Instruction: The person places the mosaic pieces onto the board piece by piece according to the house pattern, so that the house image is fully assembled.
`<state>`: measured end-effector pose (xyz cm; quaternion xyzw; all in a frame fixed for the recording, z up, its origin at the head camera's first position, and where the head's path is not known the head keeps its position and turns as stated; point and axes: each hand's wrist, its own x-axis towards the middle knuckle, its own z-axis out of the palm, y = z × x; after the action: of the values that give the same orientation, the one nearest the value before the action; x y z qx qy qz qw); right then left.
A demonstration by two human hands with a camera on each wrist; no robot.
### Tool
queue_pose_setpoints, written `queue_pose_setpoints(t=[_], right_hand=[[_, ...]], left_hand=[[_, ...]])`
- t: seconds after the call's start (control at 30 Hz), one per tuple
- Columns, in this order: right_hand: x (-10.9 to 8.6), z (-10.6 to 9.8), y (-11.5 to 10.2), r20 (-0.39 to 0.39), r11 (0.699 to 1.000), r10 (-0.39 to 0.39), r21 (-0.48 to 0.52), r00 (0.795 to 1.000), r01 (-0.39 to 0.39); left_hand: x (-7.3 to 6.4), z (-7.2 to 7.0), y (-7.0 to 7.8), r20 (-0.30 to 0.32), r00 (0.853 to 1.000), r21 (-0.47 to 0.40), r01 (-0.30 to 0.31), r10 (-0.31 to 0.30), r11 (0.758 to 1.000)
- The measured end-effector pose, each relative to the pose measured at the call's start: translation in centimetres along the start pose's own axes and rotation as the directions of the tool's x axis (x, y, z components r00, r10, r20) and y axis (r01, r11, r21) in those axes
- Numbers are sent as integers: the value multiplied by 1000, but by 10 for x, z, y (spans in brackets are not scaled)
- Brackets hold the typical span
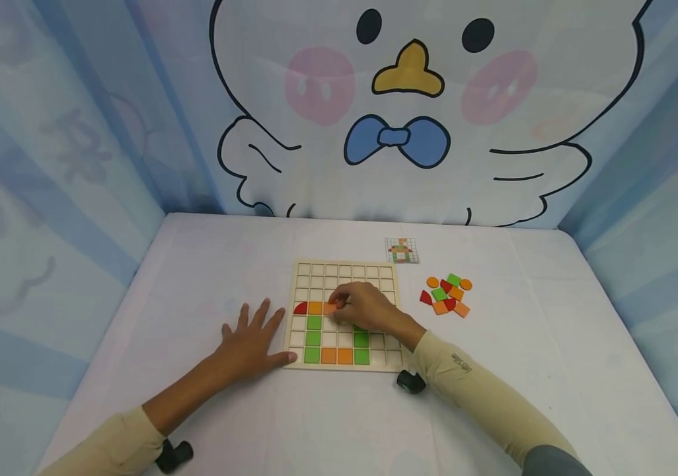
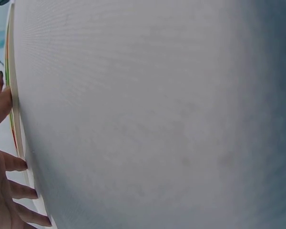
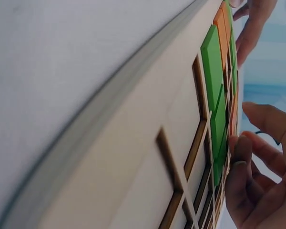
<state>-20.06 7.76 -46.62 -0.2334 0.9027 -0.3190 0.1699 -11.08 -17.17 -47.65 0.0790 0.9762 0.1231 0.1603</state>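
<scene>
A wooden grid board [image 1: 385, 360] lies on the table with colored tiles set in its cells. My right hand [image 1: 369, 307] reaches over its middle, fingers curled, pinching an orange square tile [image 1: 329, 309] at the cell right of another orange square [image 1: 315, 308]. A red quarter-round tile [image 1: 300, 308] sits at that row's left end. Green squares [image 1: 313, 338] form two columns below, with orange squares [image 1: 336, 356] between them in the bottom row. My left hand [image 1: 250, 347] lies spread on the table, its thumb touching the board's front left corner; the right wrist view shows the curled fingers [image 3: 243, 148] close up.
Right of the board lies a loose pile of red, green and orange tiles [image 1: 449, 295], some square, some round. Behind the board is a small pattern card [image 1: 402, 250] with a colored figure on a grid. A printed curtain [image 1: 327, 178] stands behind the white table [image 1: 214, 244].
</scene>
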Motion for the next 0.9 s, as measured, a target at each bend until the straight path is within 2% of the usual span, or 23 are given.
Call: queue_pose_setpoints(t=[0.37,0.67,0.9], right_hand=[[-20,-20,22,-21,996,-82,29,996,83],[-47,-44,55,-59,997,-11,70,998,15],[-73,-65,92,-145,999,50,6,988,-50]], left_hand=[[-4,-1,1,-12,1000,-23,-8,7,1000],[-6,-3,2,-17,1000,-17,-14,14,1000],[-5,-2,2,-11,1000,-16,-9,9,1000]])
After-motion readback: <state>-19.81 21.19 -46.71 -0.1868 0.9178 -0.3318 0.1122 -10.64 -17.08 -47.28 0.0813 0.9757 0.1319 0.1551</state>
